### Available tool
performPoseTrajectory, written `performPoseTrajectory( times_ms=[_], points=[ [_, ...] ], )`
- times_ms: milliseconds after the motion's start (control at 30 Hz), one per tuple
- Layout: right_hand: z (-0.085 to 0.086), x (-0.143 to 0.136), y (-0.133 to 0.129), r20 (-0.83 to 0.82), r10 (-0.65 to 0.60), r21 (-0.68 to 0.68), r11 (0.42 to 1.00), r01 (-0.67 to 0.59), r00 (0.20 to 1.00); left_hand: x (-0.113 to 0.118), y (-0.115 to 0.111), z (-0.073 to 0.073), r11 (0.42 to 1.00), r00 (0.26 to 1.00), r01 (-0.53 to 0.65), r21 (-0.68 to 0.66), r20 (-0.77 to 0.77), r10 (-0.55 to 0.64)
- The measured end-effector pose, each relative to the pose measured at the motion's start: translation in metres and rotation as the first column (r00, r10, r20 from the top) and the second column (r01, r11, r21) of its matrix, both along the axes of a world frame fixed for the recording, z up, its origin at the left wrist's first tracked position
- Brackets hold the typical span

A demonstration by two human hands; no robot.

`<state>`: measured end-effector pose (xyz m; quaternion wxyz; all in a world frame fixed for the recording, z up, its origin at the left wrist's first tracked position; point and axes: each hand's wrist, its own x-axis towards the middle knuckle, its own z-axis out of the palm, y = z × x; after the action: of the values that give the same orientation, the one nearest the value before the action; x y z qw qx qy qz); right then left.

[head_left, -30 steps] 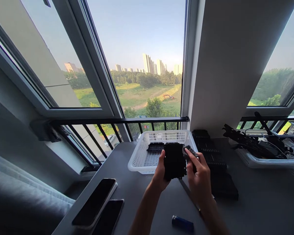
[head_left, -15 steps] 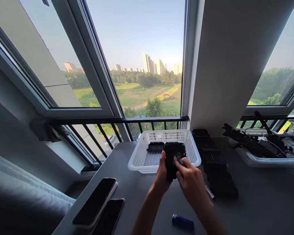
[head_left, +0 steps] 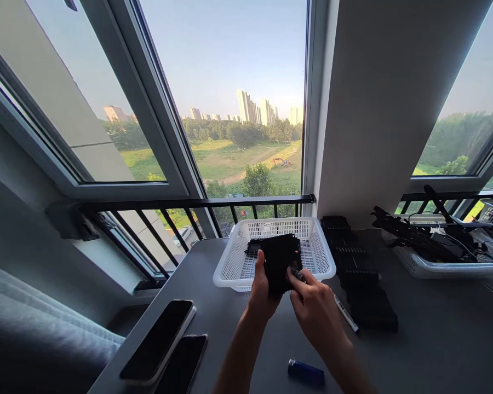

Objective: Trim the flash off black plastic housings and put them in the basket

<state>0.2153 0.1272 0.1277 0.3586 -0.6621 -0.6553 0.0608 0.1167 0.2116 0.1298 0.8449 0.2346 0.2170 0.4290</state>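
My left hand (head_left: 263,293) grips a flat, square black plastic part (head_left: 276,260) by its left and lower edge, thumb on the near face. The part is tilted up over the front of a white basket (head_left: 225,282). Against its lower right face, my right hand (head_left: 317,302) presses a small, dark, crumpled-looking piece (head_left: 297,274), pinched in the fingers. What that piece is made of cannot be made out. Another black part (head_left: 252,246) lies in the basket, partly hidden behind the held one.
Several black parts (head_left: 356,267) form a row right of the basket, beside a white pen-like stick (head_left: 345,314). Nearer lie a blue lighter (head_left: 306,372) and two phones, one (head_left: 158,340) left of the other (head_left: 184,365). A second basket (head_left: 429,269) holds black items and cables.
The black part has shifted slightly left and turned. My right hand has slid the small dark piece down the part's face towards its lower edge.
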Motion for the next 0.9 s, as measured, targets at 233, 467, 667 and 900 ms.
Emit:
performPoseTrajectory(
  times_ms=[233, 467, 667, 900],
  points=[
    [-0.005, -0.006, 0.002, -0.071, 0.056, 0.073, 0.996, -0.051, 0.996, -0.002, -0.001, 0.003, 0.999, 0.999, -0.031, 0.035, 0.042, 0.03],
    [-0.006, -0.009, 0.0, -0.089, 0.029, 0.135, 0.991, -0.017, 0.996, -0.003, -0.002, 0.0, 0.999, 0.999, -0.005, 0.048, 0.052, 0.003],
    [-0.002, -0.01, -0.001, 0.008, 0.057, 0.029, 0.998, -0.057, 0.998, 0.0, -0.003, 0.001, 0.999, 0.999, -0.039, 0.017, 0.016, 0.039],
    [0.006, -0.004, -0.005, -0.123, 0.105, -0.021, 0.994, -0.108, 0.987, -0.004, 0.004, -0.002, 1.0, 1.0, -0.003, 0.031, -0.028, 0.003]
  ],
)
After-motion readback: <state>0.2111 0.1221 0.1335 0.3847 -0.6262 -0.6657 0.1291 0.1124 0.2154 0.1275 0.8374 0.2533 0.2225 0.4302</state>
